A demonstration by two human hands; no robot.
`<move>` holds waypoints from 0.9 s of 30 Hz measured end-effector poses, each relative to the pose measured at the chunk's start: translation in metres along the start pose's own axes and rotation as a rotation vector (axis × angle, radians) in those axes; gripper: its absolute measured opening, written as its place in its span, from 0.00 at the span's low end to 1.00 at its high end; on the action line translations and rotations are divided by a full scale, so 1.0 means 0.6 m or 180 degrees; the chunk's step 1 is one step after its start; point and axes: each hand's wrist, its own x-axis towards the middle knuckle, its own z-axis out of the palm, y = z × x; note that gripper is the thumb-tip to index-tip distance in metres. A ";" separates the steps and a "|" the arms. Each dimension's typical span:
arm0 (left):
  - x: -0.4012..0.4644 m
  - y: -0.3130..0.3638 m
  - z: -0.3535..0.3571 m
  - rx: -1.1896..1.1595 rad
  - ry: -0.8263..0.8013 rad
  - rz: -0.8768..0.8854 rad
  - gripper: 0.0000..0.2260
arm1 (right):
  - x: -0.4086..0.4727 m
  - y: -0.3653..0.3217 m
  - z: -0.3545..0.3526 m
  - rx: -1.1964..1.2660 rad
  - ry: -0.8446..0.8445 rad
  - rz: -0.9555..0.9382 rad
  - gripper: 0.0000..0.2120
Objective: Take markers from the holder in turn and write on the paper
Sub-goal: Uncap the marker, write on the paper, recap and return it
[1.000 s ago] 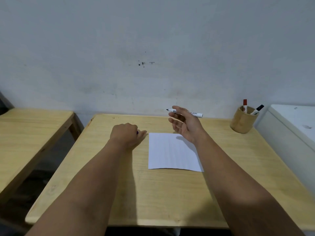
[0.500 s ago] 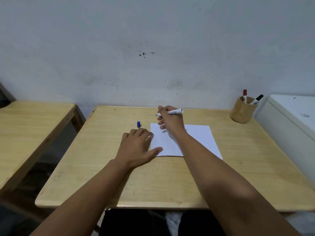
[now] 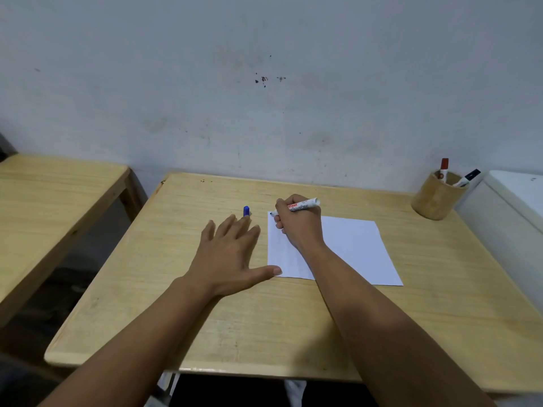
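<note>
A white sheet of paper [image 3: 352,248] lies on the wooden table [image 3: 293,318]. My right hand [image 3: 296,224] grips an uncapped white marker [image 3: 302,206], its tip at the paper's far left corner. My left hand [image 3: 229,257] rests flat on the table left of the paper, fingers spread, thumb touching the sheet's near left corner. A blue marker cap [image 3: 246,211] lies on the table just beyond my left fingertips. A round wooden holder [image 3: 435,201] at the far right corner holds a red-capped marker [image 3: 444,167] and a black-capped marker [image 3: 468,177].
A second wooden table [image 3: 53,201] stands to the left across a gap. A white box-like unit [image 3: 511,207] sits right of the holder. A grey wall [image 3: 264,98] runs directly behind the table.
My left hand has let go of the blue cap, opened and laid flat beside the paper. My right hand has brought the marker down from mid-air to the paper's far left corner.
</note>
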 end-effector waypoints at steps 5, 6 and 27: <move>-0.003 -0.007 0.001 -0.0103 -0.0328 -0.0196 0.53 | 0.002 0.007 0.000 0.0007 -0.0041 -0.0053 0.14; -0.003 -0.007 0.002 -0.0101 -0.0341 -0.0196 0.53 | 0.003 0.008 0.001 0.0005 -0.0049 -0.0069 0.15; -0.004 -0.006 0.001 -0.0114 -0.0340 -0.0192 0.54 | -0.001 -0.002 0.005 -0.0557 -0.0154 -0.0228 0.10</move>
